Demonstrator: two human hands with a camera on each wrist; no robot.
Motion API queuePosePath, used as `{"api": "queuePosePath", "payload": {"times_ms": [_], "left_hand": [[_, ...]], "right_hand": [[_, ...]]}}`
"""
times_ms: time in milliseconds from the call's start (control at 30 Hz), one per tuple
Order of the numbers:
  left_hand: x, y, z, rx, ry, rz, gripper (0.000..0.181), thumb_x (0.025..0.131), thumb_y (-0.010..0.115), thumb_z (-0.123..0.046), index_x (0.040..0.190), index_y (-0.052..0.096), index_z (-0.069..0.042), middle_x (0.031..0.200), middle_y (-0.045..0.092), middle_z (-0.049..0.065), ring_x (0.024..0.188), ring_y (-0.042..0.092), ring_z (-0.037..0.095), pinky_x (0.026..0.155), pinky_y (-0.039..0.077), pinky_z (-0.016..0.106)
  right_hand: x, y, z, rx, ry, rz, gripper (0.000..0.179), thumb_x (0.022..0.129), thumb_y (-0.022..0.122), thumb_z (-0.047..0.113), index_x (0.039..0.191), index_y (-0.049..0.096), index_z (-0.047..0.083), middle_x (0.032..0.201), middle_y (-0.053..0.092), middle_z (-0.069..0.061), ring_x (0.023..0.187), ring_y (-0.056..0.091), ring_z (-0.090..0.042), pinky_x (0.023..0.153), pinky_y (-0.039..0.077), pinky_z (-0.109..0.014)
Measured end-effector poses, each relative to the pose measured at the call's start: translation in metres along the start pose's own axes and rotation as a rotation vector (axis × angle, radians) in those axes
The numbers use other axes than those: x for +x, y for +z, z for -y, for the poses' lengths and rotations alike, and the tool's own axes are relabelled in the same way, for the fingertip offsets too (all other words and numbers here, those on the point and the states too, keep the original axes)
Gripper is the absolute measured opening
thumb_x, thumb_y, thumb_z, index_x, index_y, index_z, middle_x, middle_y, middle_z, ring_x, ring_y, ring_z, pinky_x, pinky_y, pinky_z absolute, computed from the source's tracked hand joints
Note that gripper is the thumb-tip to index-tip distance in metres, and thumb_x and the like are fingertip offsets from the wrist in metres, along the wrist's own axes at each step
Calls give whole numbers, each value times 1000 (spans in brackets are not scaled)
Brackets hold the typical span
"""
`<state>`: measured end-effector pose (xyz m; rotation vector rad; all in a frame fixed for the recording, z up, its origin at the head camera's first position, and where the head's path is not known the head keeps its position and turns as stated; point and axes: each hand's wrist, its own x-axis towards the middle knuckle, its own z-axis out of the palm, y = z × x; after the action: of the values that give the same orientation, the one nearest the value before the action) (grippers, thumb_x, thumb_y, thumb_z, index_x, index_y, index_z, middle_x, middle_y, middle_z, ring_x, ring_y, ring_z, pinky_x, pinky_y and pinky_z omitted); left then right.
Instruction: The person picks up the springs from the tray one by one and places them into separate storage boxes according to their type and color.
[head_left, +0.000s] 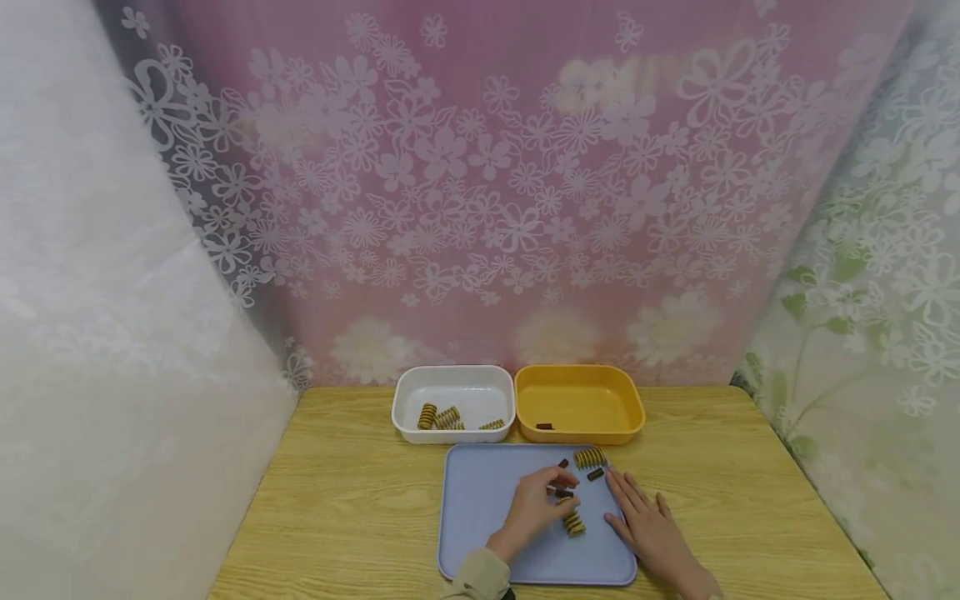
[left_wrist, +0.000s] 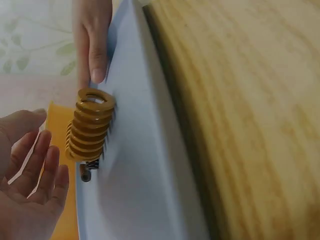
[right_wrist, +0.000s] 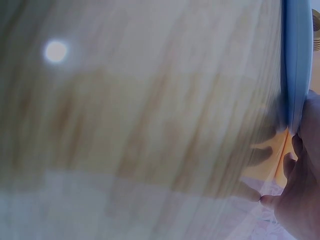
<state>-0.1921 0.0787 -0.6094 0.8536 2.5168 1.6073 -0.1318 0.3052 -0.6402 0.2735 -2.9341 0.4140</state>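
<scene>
My left hand (head_left: 534, 507) hovers over the blue tray (head_left: 487, 533), its thumb and fingers apart. In the left wrist view that hand (left_wrist: 32, 175) has loosely bent fingers with nothing held in them. A thick yellow coil spring (left_wrist: 91, 125) lies on the tray beside it. Several small dark springs lie close by, one dark spring (head_left: 564, 493) between thumb and fingers without a visible grip. Another large yellow spring (head_left: 589, 457) sits near the tray's far right corner, with a dark spring (head_left: 596, 474) below it. My right hand (head_left: 654, 533) rests with extended fingers on the tray's right edge.
Behind the tray stands a white bin (head_left: 453, 379) with several yellow springs (head_left: 447, 417) in it. Touching its right side is a yellow bin (head_left: 581, 400) that has a small dark spring (head_left: 544, 426) inside. Flowered curtains (head_left: 510, 208) enclose the wooden table (head_left: 345, 500).
</scene>
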Motion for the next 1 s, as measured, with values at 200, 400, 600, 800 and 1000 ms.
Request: {"api": "queuePosePath", "payload": {"times_ms": [200,400,600,800,1000], "left_hand": [[-2,3,2,128,12,177,28,80,87,-15,106,77,-21,102,74,-13,92,63,1,85,48,18],[0,5,11,239,52,259,29,76,91,-23,102,78,-25,101,72,-19,94,59,-7,90,47,18],[-2,5,18,258,60,250,28,76,91,-26,101,78,-27,103,71,-19,99,59,-6,94,47,20],[-9,-6,22,241,39,199,26,77,91,-25,100,78,-26,107,71,-17,101,60,-2,95,48,24],[-12,-24,26,221,5,138,26,78,89,-21,101,78,-23,102,72,-15,98,60,1,92,48,25]], "right_hand": [[1,-2,0,7,8,14,65,99,65,35,154,43,10,158,43,-11,142,43,-37,103,30,-78],[2,-6,2,9,1,14,64,98,66,33,153,44,8,157,44,-12,142,43,-38,102,31,-77],[3,-6,2,11,-10,6,64,98,66,33,153,45,7,156,44,-13,141,44,-39,101,32,-78],[4,-4,1,-9,-10,11,64,98,66,34,152,45,7,156,44,-14,141,44,-39,102,32,-78],[3,-5,0,0,10,28,64,99,64,36,153,44,9,158,43,-13,142,43,-39,103,30,-78]]}}
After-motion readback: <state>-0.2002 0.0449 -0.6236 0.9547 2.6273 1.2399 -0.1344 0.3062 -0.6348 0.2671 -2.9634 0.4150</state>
